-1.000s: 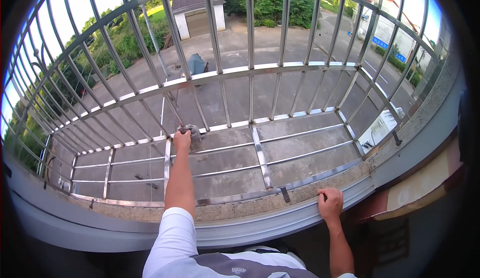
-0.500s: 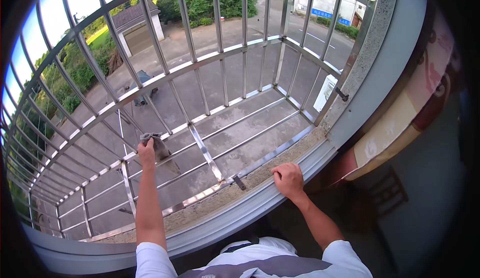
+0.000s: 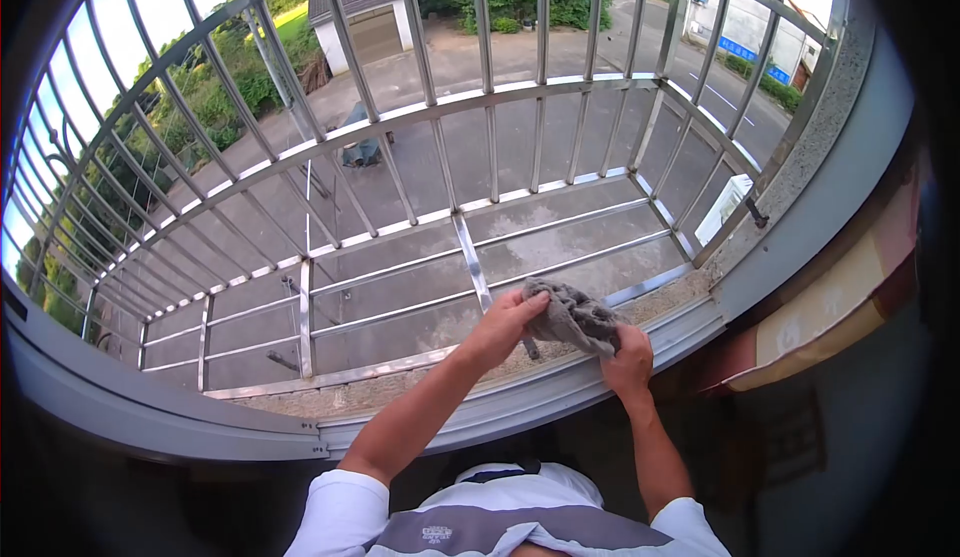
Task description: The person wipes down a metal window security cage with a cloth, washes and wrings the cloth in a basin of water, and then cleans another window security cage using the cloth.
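Observation:
A crumpled grey cloth (image 3: 572,315) is stretched between my two hands, above the window sill. My left hand (image 3: 505,325) pinches its left end, thumb on top. At the lower right end, my right hand (image 3: 629,359) is closed around the fabric. Beneath the cloth run the rough stone ledge (image 3: 370,394) and the pale window track (image 3: 480,409). Beyond them stands the shiny metal window cage (image 3: 400,227), its floor made of thin bars. Part of the ledge is hidden behind the cloth and hands.
A patterned curtain (image 3: 800,332) hangs at the right beside the window frame (image 3: 840,187). A small dark bracket (image 3: 757,216) juts from the right side of the opening. Far below lie a paved yard, a dark covered object (image 3: 361,142) and a small building (image 3: 365,22).
My left hand has brought the cloth back from the cage bars toward the sill, moving right. My right hand has left the ledge and taken hold of the cloth. The view has swung left.

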`<state>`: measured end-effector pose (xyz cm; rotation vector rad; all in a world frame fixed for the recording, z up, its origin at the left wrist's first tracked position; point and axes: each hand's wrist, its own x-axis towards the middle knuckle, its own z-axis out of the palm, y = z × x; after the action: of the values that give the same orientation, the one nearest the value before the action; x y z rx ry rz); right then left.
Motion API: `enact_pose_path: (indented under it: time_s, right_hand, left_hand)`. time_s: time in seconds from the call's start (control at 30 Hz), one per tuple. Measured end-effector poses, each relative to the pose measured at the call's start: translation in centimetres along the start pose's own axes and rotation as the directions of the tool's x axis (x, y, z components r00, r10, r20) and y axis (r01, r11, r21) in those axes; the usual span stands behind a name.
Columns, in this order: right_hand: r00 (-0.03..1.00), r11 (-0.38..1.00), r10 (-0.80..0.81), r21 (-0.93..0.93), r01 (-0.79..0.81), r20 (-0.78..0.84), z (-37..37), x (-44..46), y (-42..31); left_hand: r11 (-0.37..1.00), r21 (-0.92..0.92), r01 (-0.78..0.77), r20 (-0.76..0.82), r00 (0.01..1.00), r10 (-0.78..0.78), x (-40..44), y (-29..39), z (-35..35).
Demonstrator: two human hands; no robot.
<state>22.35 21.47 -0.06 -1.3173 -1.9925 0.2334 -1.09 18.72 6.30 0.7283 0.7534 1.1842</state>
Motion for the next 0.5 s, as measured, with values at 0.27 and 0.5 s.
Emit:
enact_pose_path:
  time_s: [0.27,0.5]
  right_hand:
    - [0.861,-0.153,0.194,0.881,-0.447,0.471,-0.4,-4.5,-3.6]
    - [0.625,-0.574,0.018,0.521,-0.632,0.780,1.2,-1.5,-7.4]
  left_hand:
    - [0.989,-0.038,-0.141,-0.198,0.971,0.131,-7.4,-5.1,4.0]
    - [0.536,0.842,-0.054,-0.267,0.822,0.503,-15.6,-3.6,1.4]
